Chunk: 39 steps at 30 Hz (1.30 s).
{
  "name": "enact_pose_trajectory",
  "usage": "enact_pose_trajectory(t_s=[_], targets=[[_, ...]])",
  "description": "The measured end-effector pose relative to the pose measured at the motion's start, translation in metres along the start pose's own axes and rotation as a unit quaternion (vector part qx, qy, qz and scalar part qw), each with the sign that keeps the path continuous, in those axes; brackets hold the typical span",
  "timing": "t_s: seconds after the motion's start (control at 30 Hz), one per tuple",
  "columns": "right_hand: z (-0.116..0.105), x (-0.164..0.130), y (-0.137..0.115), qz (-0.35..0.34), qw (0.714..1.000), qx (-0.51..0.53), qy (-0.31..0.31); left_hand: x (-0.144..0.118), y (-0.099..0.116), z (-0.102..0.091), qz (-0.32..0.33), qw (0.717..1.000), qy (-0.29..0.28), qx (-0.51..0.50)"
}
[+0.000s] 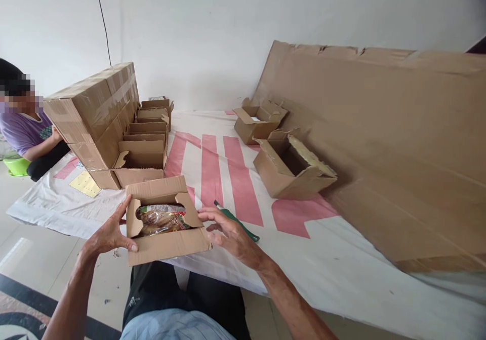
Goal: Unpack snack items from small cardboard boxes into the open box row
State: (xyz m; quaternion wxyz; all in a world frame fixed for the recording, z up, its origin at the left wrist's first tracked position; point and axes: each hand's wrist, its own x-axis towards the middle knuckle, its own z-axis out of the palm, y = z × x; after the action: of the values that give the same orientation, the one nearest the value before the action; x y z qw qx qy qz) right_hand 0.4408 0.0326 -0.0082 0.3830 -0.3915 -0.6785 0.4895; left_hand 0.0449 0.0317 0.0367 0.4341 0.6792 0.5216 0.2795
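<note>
The small open box (pixel 167 228) is plain brown corrugated cardboard, matt and a little fuzzy at its cut flaps. Inside lies a glossy plastic packet (pixel 161 220) that catches the light. The stacked cartons (pixel 94 112) at the sheet's left edge are the same dull cardboard, banded with shiny tape. The sheet (pixel 341 249) itself looks like thin, smooth white plastic printed with pink. The big leaning board (pixel 379 142) is rough, creased cardboard. The floor (pixel 34 249) is polished tile.

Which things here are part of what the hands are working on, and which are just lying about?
In hand: left hand, right hand, small open carton, packet inside.

Lying about: taped cartons, open cartons, green-handled tool, flat cardboard sheet, yellow paper.
</note>
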Motion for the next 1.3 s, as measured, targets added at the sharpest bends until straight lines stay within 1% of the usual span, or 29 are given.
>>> enact_pose_trajectory(t_s=[0.1,0.23,0.33,0.4,0.43,0.5,0.57,0.67,0.83,0.97,1.07,1.13,1.2,1.3], targets=[[0.001,0.015,-0.02,0.011,0.999,-0.043,0.014,0.001,0.0,-0.001,0.002,1.0,-0.004,0.004],[0.015,0.036,-0.043,0.03,0.987,-0.157,0.014,0.0,-0.002,-0.002,0.004,1.0,-0.001,0.007],[0.03,0.046,-0.049,0.024,0.964,-0.262,0.032,0.001,-0.002,-0.003,-0.001,1.0,0.001,0.008],[0.036,0.048,-0.049,0.022,0.952,-0.301,0.051,0.002,-0.002,-0.003,-0.008,1.0,-0.003,0.007],[0.038,0.047,-0.048,0.018,0.95,-0.307,0.062,0.003,-0.001,-0.004,-0.011,1.0,-0.005,0.007],[0.038,0.044,-0.044,0.005,0.955,-0.284,0.084,0.003,0.0,-0.004,-0.014,1.0,-0.008,0.007],[0.035,0.039,-0.04,0.002,0.968,-0.225,0.109,0.003,0.001,-0.003,-0.011,1.0,-0.008,0.006],[0.028,0.033,-0.028,0.028,0.978,-0.131,0.157,0.003,0.002,0.0,-0.009,1.0,0.002,0.002],[0.024,0.024,-0.001,0.077,0.967,-0.047,0.237,0.004,0.004,0.01,0.007,0.998,0.038,0.046],[0.022,0.013,0.013,0.104,0.96,-0.015,0.26,0.005,0.007,0.02,0.015,0.996,0.052,0.066],[0.019,0.004,0.016,0.094,0.96,-0.036,0.263,0.004,0.008,0.027,0.03,0.997,0.06,0.045],[0.018,0.0,0.017,0.07,0.959,-0.079,0.265,0.003,0.008,0.03,0.04,0.996,0.071,0.026],[0.017,-0.002,0.017,0.028,0.953,-0.142,0.267,0.001,0.006,0.032,0.043,0.994,0.1,0.014],[0.017,0.001,0.014,-0.04,0.934,-0.24,0.263,0.0,0.002,0.035,0.032,0.99,0.135,0.003]])
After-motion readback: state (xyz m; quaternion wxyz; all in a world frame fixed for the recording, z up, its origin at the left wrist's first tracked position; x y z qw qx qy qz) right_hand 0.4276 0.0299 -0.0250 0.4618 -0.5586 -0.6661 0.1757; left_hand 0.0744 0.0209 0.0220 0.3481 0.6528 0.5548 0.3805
